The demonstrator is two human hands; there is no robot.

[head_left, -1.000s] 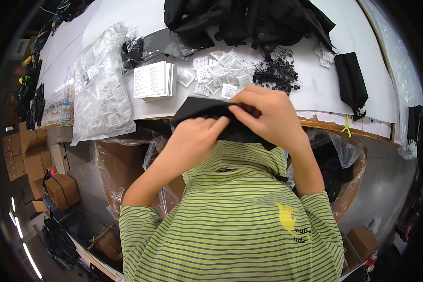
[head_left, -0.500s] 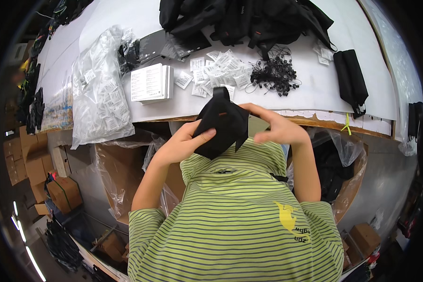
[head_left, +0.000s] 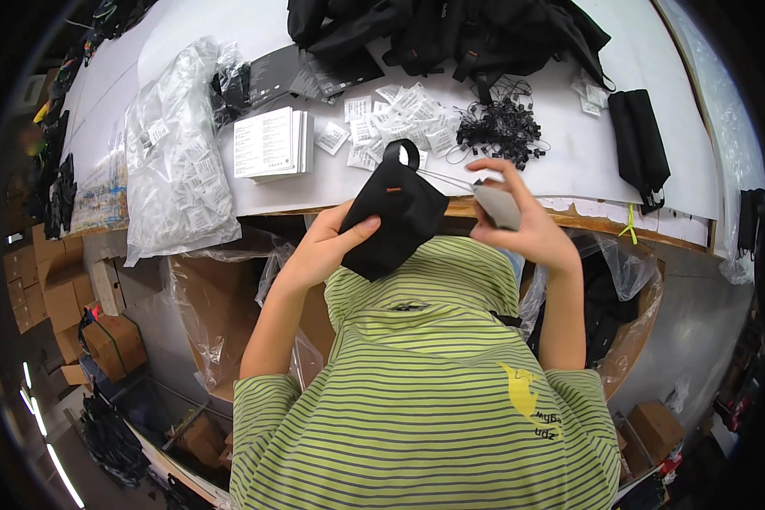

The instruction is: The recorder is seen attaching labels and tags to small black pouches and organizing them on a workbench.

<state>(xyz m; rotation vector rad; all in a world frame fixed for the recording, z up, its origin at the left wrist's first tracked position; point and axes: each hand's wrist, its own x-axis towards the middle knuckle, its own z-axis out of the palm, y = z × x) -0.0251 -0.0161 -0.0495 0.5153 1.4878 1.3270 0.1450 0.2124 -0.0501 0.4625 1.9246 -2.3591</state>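
Observation:
My left hand (head_left: 331, 246) grips a small black fabric pouch (head_left: 393, 217) with a loop at its top and a tiny orange mark, held up in front of my chest at the table's near edge. My right hand (head_left: 523, 225) pinches a flat grey card tag (head_left: 495, 204) just right of the pouch. A thin string runs from the tag toward the pouch's loop. Both hands hang above the gap between the table and my green striped shirt.
On the white table (head_left: 569, 170) lie a stack of white booklets (head_left: 272, 144), scattered small packets (head_left: 391, 123), a pile of black tag strings (head_left: 497, 127), black bags (head_left: 450, 38), a folded black pouch (head_left: 642, 149) and clear plastic bags (head_left: 174, 161). Cardboard boxes (head_left: 51, 289) stand lower left.
The black pouch, bunched under both hands before, now hangs unfolded in my left hand. My right hand has let go of it and moved right, now holding the grey tag.

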